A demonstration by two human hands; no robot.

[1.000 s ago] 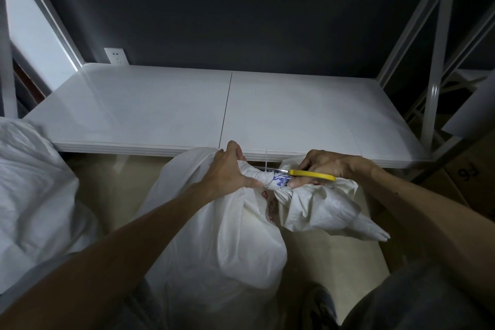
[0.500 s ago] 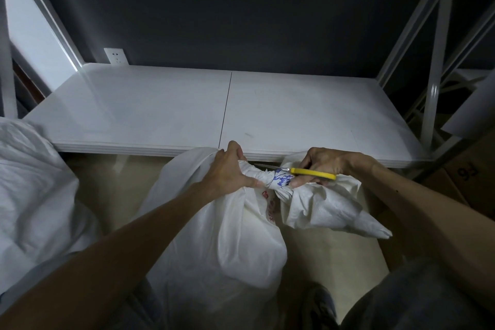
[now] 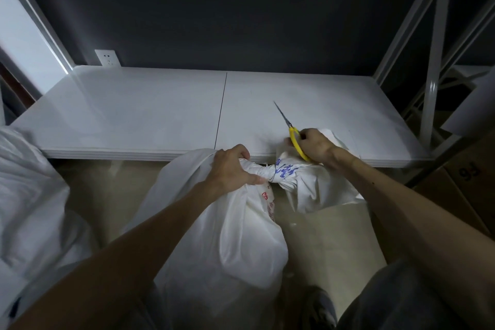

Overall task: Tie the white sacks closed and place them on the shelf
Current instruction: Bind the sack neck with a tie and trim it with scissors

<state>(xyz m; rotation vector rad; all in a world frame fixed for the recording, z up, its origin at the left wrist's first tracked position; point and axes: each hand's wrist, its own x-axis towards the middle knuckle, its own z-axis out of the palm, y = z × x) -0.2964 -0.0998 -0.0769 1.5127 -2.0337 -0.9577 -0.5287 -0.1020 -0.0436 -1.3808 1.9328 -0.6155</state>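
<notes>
Left fingers: the left hand [image 3: 230, 166] curls tight round the twisted neck of the white sack [image 3: 227, 236], with the thumb lying along the near side.
Right fingers: the right hand [image 3: 317, 146] grips the yellow handles of the scissors [image 3: 294, 139]. The fingertips are hidden behind the hand, so I cannot tell whether they pass through the loops.
Blades: they show as one thin line slanting up and left over the shelf [image 3: 134, 115].
Tie: a thin dark thread [image 3: 271, 175] circles the neck just right of the left thumb; the knot is too small to make out.
Loose top: the sack's mouth [image 3: 321, 187] fans out past the thread, under the right wrist and against the shelf's front edge. Its blue print is crumpled and unreadable.
Sack body: it stands on the floor [image 3: 321, 228] just in front of the shelf, between the forearms. Its base is hidden behind the left forearm.
Second sack: another white sack [image 3: 32, 195] is cut off by the left border and touches the shelf's left front corner.
Edges: the shelf's front lip runs just behind both hands, and a seam splits the board near the middle.
Room: white board spreads wide behind the hands to the dark wall, bounded by a white upright [image 3: 434, 75] on the right.
Far right: a cardboard box [image 3: 468, 169] is partly out of frame.
</notes>
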